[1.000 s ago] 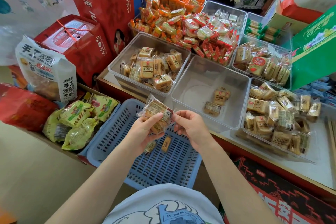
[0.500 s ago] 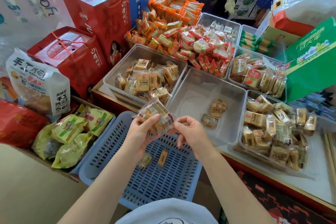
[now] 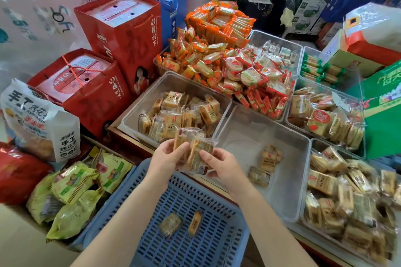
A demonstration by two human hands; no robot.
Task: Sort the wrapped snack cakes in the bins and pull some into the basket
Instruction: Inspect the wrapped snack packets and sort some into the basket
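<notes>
- Centre of frame: a small bunch of wrapped snack cakes (image 3: 193, 151) held between both hands, above the far rim of the blue basket (image 3: 191, 219).
- Left hand (image 3: 168, 158) curled round the bunch's left side; right hand (image 3: 221, 163) pinching its right edge (thumb on top).
- Lower centre: two more cakes (image 3: 182, 224) on the basket floor.
- Just right of the hands: near-empty clear bin (image 3: 260, 136).

The blue basket (image 3: 217, 234) and middle clear bin (image 3: 288, 180) lie mostly bare; heaped snack bins (image 3: 338, 201) crowd both sides.
</notes>
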